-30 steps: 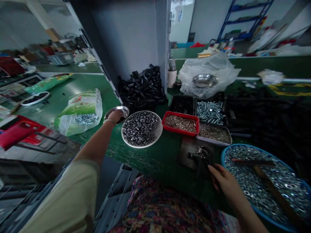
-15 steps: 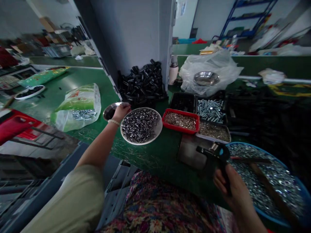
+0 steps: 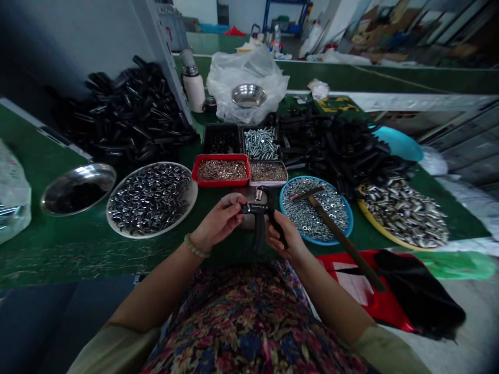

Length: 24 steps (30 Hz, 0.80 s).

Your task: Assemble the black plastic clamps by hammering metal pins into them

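At left, round steel bowl (image 3: pixel 56 196), smooth and shiny; beside it, white plate (image 3: pixel 187 201) heaped with glossy curved bits (image 3: pixel 148 197). Then left hand (image 3: pixel 219 221), pinched narrowly on black grip (image 3: pixel 259 210) with coiled spring (image 3: pixel 259 194), held nearer than red tray (image 3: pixel 222 183); right hand (image 3: pixel 287 236), wrapped round same grip. Farther right, blue basin (image 3: pixel 317 241) of silvery rings (image 3: pixel 302 215), wooden-handled hammer (image 3: pixel 339 234) across.

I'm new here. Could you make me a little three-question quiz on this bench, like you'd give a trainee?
1. Where does the hammer's head lie? A) red tray B) blue basin C) steel bowl
2. True or false: the left hand and the right hand both hold the black tool with the spring.
3. Fill in: the bracelet is on the ___ wrist.

Key: 1 B; 2 true; 3 left.
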Each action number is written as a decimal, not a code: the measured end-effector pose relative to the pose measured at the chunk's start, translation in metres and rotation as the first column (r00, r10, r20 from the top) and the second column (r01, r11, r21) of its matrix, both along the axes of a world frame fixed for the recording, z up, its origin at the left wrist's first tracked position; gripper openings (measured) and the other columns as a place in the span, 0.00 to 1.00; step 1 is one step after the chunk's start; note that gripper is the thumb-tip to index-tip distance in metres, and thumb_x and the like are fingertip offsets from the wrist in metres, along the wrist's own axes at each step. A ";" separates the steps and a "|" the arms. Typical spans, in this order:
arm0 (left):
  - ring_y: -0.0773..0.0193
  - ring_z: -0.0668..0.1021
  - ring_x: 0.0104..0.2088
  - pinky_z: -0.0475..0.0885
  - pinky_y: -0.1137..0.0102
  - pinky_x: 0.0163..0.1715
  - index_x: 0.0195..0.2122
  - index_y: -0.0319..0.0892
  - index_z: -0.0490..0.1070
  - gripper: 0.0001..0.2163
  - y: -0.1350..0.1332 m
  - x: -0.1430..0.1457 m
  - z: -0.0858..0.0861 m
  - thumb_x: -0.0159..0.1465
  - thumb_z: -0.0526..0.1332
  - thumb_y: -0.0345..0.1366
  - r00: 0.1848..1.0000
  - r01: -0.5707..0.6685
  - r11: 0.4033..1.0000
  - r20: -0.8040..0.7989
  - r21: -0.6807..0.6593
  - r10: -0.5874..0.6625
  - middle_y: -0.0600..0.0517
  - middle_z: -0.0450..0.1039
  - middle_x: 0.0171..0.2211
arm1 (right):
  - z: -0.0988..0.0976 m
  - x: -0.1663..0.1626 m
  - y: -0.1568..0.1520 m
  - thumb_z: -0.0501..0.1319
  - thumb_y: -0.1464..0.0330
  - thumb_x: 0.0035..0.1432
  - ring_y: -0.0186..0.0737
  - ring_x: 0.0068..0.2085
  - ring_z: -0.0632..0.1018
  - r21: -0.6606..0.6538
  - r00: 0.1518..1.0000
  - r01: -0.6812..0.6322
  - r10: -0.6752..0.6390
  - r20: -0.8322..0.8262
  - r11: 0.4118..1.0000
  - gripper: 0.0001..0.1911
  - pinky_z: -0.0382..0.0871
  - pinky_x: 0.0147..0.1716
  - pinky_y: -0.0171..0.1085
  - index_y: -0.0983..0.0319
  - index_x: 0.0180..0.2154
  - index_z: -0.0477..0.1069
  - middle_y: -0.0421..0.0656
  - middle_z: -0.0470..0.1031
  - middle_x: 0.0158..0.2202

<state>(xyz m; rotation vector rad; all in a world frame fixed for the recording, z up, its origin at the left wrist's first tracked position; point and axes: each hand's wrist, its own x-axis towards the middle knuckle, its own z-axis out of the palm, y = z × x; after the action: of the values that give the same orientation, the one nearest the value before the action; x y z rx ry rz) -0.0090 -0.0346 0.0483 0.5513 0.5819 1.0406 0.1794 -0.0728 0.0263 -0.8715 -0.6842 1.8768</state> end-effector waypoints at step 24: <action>0.53 0.74 0.50 0.66 0.56 0.56 0.49 0.46 0.68 0.16 -0.051 -0.118 -0.008 0.61 0.58 0.42 0.066 -0.256 0.823 -0.840 0.507 0.538 0.49 0.73 0.48 | 0.049 -0.032 0.112 0.46 0.61 0.69 0.39 0.51 0.74 0.348 0.208 -0.703 -0.289 0.935 0.620 0.19 0.66 0.50 0.36 0.59 0.53 0.69 0.46 0.74 0.52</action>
<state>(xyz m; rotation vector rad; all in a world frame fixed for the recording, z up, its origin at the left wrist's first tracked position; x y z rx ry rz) -0.1269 -0.0859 0.0406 1.3744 1.9339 1.1964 0.1479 0.0396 0.0755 -1.3373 -2.3759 0.7091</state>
